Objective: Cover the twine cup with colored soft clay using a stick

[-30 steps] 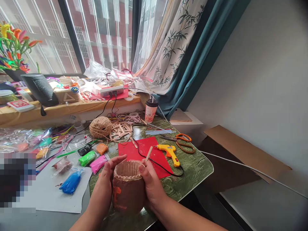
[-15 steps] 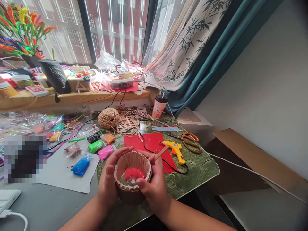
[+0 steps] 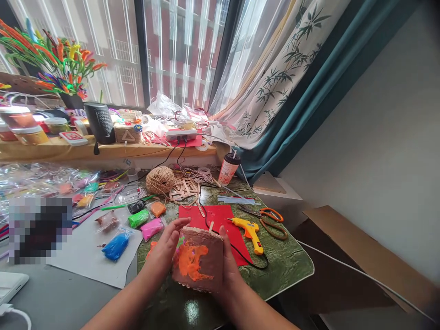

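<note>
Between my hands is a brown clay-covered cup (image 3: pixel 215 256), tilted so that its side faces me. An orange clay shape spreads over that side, with bits of green and purple at its left edge. My left hand (image 3: pixel 163 252) rests along the cup's left side, fingers stretched up near the rim. My right hand (image 3: pixel 231 268) grips the right side, thumb up along the wall. The tip of a thin wooden stick (image 3: pixel 211 226) shows above the rim; its lower part is hidden. A patch of orange clay (image 3: pixel 150 250) shows behind my left hand.
Beyond the cup lie a red sheet (image 3: pixel 220 215), a yellow glue gun (image 3: pixel 250 233) and orange-handled scissors (image 3: pixel 271 223). Bagged clay, including a blue pack (image 3: pixel 117 245), sits to the left. Further back are a twine ball (image 3: pixel 160 180) and a drink cup (image 3: pixel 229 168).
The cup has been turned from its open mouth facing me to its orange-decorated side facing me. Both hands have shifted around it. The camera view has moved slightly.
</note>
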`<move>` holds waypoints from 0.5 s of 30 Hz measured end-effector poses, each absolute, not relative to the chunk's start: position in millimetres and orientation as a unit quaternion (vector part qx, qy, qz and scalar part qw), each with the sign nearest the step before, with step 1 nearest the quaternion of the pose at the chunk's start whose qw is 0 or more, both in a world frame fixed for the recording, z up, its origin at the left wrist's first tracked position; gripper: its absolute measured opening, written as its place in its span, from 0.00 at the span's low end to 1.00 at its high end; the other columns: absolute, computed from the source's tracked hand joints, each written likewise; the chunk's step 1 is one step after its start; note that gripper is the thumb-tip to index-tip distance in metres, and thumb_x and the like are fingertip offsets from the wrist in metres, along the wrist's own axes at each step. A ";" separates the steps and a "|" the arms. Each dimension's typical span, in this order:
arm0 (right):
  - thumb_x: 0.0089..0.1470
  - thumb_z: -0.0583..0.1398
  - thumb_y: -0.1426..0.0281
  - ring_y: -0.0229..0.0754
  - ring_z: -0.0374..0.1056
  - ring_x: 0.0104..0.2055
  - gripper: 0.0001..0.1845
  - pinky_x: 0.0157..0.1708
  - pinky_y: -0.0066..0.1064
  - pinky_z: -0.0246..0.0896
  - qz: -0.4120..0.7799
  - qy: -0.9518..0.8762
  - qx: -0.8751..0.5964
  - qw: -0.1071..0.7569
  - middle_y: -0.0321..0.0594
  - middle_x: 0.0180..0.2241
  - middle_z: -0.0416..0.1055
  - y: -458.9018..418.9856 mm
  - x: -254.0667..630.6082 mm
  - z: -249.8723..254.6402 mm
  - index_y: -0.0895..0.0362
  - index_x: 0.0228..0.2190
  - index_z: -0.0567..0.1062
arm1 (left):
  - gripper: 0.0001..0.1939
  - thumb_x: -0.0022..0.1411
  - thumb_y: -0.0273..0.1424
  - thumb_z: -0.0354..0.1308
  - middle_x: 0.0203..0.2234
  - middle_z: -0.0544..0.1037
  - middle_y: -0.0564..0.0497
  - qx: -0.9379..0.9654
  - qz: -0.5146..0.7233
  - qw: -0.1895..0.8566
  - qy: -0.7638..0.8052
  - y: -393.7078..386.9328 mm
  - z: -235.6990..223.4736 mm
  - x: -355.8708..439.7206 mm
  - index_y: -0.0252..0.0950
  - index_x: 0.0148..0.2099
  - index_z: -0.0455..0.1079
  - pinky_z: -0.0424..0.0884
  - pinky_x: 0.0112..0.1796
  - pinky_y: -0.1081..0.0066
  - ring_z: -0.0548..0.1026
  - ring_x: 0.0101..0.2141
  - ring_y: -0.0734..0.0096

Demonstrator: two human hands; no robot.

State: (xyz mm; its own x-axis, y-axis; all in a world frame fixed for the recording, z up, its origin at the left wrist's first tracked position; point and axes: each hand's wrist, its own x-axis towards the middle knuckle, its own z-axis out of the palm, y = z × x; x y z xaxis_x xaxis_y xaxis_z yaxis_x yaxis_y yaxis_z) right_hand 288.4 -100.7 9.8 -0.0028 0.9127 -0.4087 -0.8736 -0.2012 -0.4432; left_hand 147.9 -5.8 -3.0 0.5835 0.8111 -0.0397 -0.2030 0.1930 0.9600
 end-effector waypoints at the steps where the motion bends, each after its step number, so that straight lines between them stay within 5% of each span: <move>1: 0.43 0.67 0.29 0.60 0.83 0.43 0.48 0.47 0.48 0.76 0.718 -0.028 -0.308 0.624 0.54 0.41 0.86 -100.2 291.0 9.5 0.60 0.43 0.84 | 0.44 0.57 0.69 0.62 0.67 0.74 0.40 0.569 0.335 0.700 0.272 -4.9 -6.3 144.9 0.43 0.63 0.76 0.58 0.70 0.42 0.61 0.72 0.34; 4: 0.40 0.67 0.27 0.63 0.82 0.47 0.50 0.47 0.50 0.76 0.747 -0.042 -0.289 0.597 0.54 0.41 0.86 -98.7 299.1 11.4 0.60 0.43 0.83 | 0.69 0.38 0.74 0.67 0.75 0.61 0.38 0.681 0.269 0.657 0.179 -3.0 -12.9 133.9 0.46 0.76 0.59 0.54 0.71 0.38 0.53 0.75 0.27; 7: 0.39 0.68 0.29 0.67 0.81 0.48 0.47 0.48 0.54 0.75 0.763 -0.065 -0.291 0.573 0.52 0.37 0.85 -95.9 306.5 12.8 0.58 0.40 0.81 | 0.80 0.33 0.65 0.79 0.77 0.55 0.37 0.758 0.241 0.593 0.129 -4.3 -13.2 125.2 0.51 0.81 0.44 0.54 0.71 0.37 0.54 0.75 0.26; 11: 0.42 0.72 0.35 0.63 0.81 0.46 0.35 0.48 0.51 0.75 0.642 -0.076 -0.403 0.648 0.47 0.33 0.83 -90.5 317.8 7.5 0.53 0.30 0.76 | 0.67 0.46 0.46 0.82 0.71 0.65 0.37 0.803 0.281 0.495 0.178 -12.8 -11.3 125.6 0.52 0.79 0.46 0.67 0.66 0.43 0.69 0.69 0.35; 15: 0.46 0.73 0.38 0.53 0.78 0.50 0.32 0.57 0.45 0.70 0.354 -0.177 -0.519 0.758 0.43 0.41 0.81 -90.8 333.0 11.3 0.51 0.35 0.75 | 0.59 0.51 0.42 0.77 0.68 0.69 0.39 0.803 0.338 0.415 0.263 -15.4 -12.0 134.4 0.50 0.78 0.50 0.74 0.62 0.46 0.77 0.62 0.41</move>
State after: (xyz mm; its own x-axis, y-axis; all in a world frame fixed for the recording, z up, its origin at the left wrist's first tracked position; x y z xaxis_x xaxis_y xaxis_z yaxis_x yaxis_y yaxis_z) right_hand 333.0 -90.8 11.3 0.6868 0.7202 -0.0982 -0.3519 0.2113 -0.9119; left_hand 134.4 -15.4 -12.0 0.6327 0.7031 0.3244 0.1417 -0.5170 0.8442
